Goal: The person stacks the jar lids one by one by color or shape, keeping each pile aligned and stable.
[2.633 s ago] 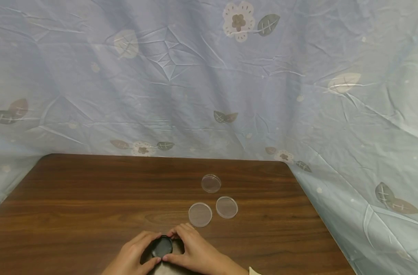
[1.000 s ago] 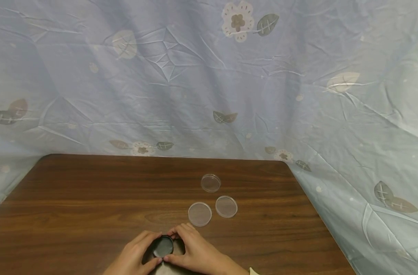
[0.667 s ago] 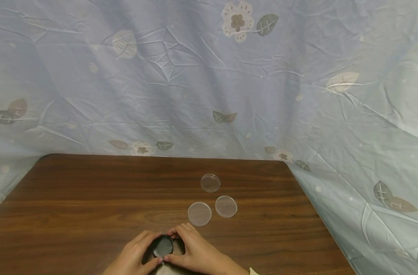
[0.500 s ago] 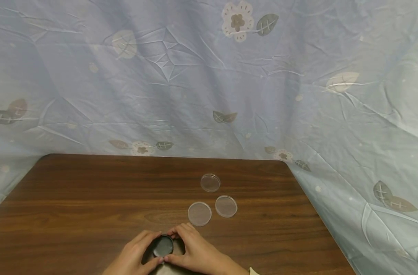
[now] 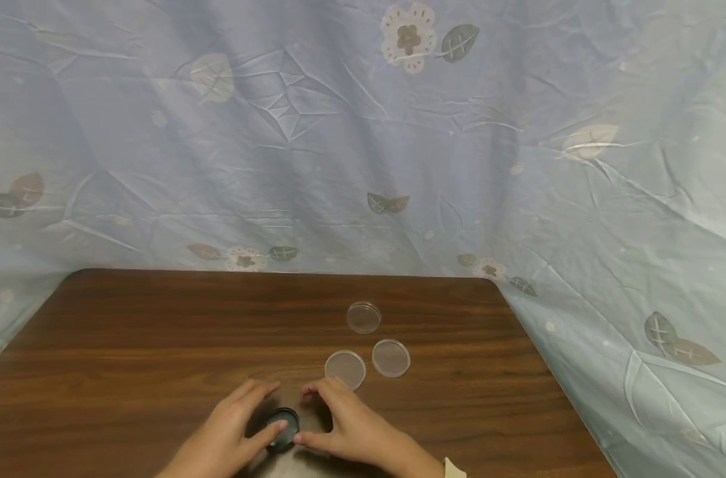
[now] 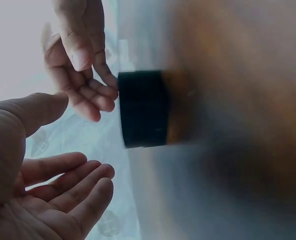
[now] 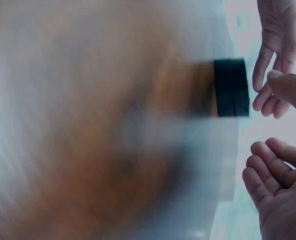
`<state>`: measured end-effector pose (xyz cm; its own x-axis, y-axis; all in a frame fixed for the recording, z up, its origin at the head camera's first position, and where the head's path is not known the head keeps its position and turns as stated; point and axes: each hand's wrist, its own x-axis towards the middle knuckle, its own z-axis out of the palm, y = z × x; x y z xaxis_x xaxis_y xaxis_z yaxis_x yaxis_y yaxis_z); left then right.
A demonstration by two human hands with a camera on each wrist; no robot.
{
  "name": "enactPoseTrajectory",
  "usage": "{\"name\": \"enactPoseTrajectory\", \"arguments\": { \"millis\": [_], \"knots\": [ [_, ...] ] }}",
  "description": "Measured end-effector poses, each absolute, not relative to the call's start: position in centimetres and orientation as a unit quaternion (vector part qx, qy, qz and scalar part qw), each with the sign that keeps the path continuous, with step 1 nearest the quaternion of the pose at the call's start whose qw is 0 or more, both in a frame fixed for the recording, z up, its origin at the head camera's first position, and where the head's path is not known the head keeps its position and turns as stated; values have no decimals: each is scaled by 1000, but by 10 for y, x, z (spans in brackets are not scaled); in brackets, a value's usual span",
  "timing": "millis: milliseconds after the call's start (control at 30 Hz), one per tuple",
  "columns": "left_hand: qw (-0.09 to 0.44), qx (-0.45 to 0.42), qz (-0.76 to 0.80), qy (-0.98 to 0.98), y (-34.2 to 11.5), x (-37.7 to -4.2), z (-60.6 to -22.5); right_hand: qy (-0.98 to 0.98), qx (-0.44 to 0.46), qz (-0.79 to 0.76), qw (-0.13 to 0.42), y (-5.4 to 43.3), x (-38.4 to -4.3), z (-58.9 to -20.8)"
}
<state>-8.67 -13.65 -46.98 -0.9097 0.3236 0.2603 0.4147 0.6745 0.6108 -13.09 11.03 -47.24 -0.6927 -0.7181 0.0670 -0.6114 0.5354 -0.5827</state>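
A short black round container (image 5: 287, 438) with a raised rim stands on the wooden table near its front edge. Seen from the side in the left wrist view, the container (image 6: 143, 109) is a plain dark cylinder sitting flat on the tabletop. My left hand (image 5: 228, 425) hovers to its left with fingers spread and relaxed, the thumb overlapping the rim in the head view. On the other side, my right hand (image 5: 354, 425) hangs open, thumb tip close to the container's edge. Both wrist views show a gap between the fingers and the black cylinder (image 7: 232, 87).
Beyond the hands lie shallow clear round dishes: one (image 5: 345, 369) just behind my right fingertips, another (image 5: 391, 358) to its right, and a third that looks stacked (image 5: 363, 317) farther back. A patterned cloth (image 5: 339, 166) hangs around the table (image 5: 160, 332).
Both hands have let go of the black container and moved apart and upward, fingers loosening. The container stays in place on the table, and the clear dishes have not moved.
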Motion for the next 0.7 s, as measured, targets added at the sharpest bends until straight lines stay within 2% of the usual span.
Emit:
{"name": "enactPoseTrajectory", "arguments": {
  "millis": [100,300,533,700],
  "knots": [
    [51,-189,-355,-914,-134,-95,-455,871,-372,-304,101,116,-139,-466],
    [38,-199,-354,-913,-126,-116,-436,874,-356,-320,87,129,-157,-459],
    [6,-233,-356,-905,-110,-145,-430,875,-356,-319,78,146,-178,-456],
    [15,-262,-355,-897,-98,-163,-432,883,-354,-298,83,154,-189,-455]
  ]
}}
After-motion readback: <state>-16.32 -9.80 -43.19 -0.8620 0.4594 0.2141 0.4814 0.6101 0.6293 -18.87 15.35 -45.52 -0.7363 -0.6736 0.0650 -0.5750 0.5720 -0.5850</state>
